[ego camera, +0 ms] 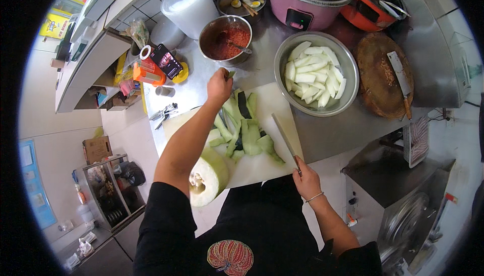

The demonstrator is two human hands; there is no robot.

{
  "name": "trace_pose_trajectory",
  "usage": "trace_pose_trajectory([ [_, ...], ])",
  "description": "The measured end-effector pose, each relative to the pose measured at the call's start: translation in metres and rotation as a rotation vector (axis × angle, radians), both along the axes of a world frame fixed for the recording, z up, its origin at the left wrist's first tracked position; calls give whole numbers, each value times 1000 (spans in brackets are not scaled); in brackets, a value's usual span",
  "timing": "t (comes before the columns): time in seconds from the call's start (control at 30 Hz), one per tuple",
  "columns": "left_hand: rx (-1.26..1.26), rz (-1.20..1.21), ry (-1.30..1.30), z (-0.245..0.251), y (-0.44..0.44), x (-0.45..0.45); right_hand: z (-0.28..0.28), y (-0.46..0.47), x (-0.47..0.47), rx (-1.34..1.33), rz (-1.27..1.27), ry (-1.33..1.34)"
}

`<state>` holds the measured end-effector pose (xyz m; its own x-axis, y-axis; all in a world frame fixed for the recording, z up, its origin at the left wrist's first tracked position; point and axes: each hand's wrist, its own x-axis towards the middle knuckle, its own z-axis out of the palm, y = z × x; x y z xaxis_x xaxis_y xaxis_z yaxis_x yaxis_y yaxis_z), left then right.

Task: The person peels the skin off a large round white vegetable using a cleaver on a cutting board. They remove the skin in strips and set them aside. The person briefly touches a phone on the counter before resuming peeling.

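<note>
My left hand (220, 86) pinches a small green scrap (231, 74), seemingly peel, just beyond the far edge of a white cutting board (261, 168). My right hand (307, 180) grips the handle of a kitchen knife (284, 134), whose blade lies along the board's right side, edge-on to my view. Between the hands, a loose heap of green winter melon peel (250, 136) covers the middle of the board. A large cut winter melon piece (217, 172), with pale flesh and a hollow core, sits at the near left, partly hidden by my left forearm.
A steel bowl of cut white melon pieces (317, 73) stands right of the board. Beyond are a pot of red minced food (227, 41) and a pink rice cooker (310, 1). A cleaver (399, 72) rests on a round wooden block (372, 86). A propped phone (166, 61) stands left.
</note>
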<state>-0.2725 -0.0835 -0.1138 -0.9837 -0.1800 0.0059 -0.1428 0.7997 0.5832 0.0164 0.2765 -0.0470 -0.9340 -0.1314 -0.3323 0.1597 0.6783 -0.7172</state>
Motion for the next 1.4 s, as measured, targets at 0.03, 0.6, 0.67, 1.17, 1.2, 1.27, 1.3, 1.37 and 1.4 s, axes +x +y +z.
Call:
trace_pose_trajectory([
  [0.03, 29, -109, 16, 11, -6, 7, 1, -2, 1, -12, -11, -31],
  [0.6, -262, -466, -585, 37, -131, 146, 1, -98, 8, -262, -13, -104],
  [0.67, -280, -474, -575, 35, -126, 148, -3, -91, 9, -272, -36, -102],
  [1.17, -364, -434, -521, 97, -109, 138, -43, -11, 39, -321, -355, -315],
  [1.2, -376, -419, -507, 112, -105, 139, -46, -12, 41, -333, -343, -290],
  [1.27, -397, -399, -490, 138, -91, 143, -51, -16, 44, -363, -365, -281],
  [1.3, -400, -402, -477, 149, -82, 146, -53, -18, 45, -363, -359, -263],
  [1.37, -295, -452, -390, 161, -59, 151, -55, -20, 46, -344, -403, -331],
  [1.4, -213, -512, -381, 162, -48, 153, -55, -21, 47, -346, -390, -283],
])
